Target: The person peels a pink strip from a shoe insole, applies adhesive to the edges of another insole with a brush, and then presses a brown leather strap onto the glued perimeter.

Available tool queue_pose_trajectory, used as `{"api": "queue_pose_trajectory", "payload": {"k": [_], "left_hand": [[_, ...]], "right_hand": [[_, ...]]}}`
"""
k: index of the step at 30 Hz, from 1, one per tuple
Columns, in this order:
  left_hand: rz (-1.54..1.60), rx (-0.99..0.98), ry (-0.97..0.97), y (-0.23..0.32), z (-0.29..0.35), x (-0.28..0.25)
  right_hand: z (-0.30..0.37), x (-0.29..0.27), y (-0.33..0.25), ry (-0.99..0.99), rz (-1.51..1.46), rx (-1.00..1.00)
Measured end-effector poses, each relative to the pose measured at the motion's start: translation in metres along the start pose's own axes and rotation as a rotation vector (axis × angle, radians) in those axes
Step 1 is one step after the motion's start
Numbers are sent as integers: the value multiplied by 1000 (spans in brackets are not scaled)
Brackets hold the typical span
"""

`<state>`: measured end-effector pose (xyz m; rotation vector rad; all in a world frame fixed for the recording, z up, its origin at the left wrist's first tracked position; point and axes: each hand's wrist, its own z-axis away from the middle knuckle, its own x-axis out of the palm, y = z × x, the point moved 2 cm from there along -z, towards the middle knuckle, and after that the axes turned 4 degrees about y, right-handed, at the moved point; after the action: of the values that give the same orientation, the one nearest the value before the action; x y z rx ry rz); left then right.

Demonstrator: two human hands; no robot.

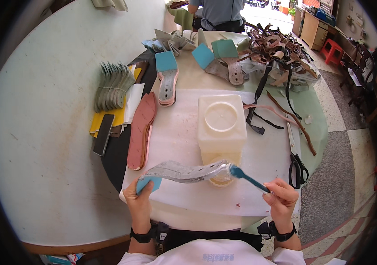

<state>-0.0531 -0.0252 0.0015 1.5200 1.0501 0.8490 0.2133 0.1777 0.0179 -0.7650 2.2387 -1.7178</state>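
My left hand (139, 199) is closed on the near-left end of a curved grey shoe insole board (184, 173), where a light-blue piece covers the end. The board is held tilted above the table. In my right hand (282, 198) is the handle of a teal brush (251, 180). Its whitish bristles touch the far-right end of the board. Right behind that end stands a white square plastic container (221, 137). Pale yellowish matter crusts its opening, which the board and brush partly cover.
Reddish sole pieces (142, 132) lie at left, near a phone (104, 134) and a tied stack of grey insole boards (113, 88). Blue-ended boards (167, 79) lie farther back. Black scissors (296, 170) and a heap of dark strips (281, 48) are at right. A person (219, 15) sits beyond.
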Motion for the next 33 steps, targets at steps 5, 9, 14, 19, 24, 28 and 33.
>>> {"api": "queue_pose_trajectory", "payload": {"k": [5,9,14,19,24,28,33], "left_hand": [[-11,-29,-11,-2,1,3],[86,0,-24,2,3,4],[84,9,-2,3,3,1],[85,6,-16,5,4,0],[146,5,-35,6,3,5],[204,-21,-47,6,4,5],[397,-306,-104,0,10,10]], "right_hand": [[-6,-11,4,96,60,55],[-7,-3,-5,59,8,-4],[-7,-3,-1,-17,-7,21],[-7,-10,-4,74,56,2],[-6,-2,-3,16,44,-63],[-4,-1,11,14,38,-4],[-4,9,4,49,26,0]]}}
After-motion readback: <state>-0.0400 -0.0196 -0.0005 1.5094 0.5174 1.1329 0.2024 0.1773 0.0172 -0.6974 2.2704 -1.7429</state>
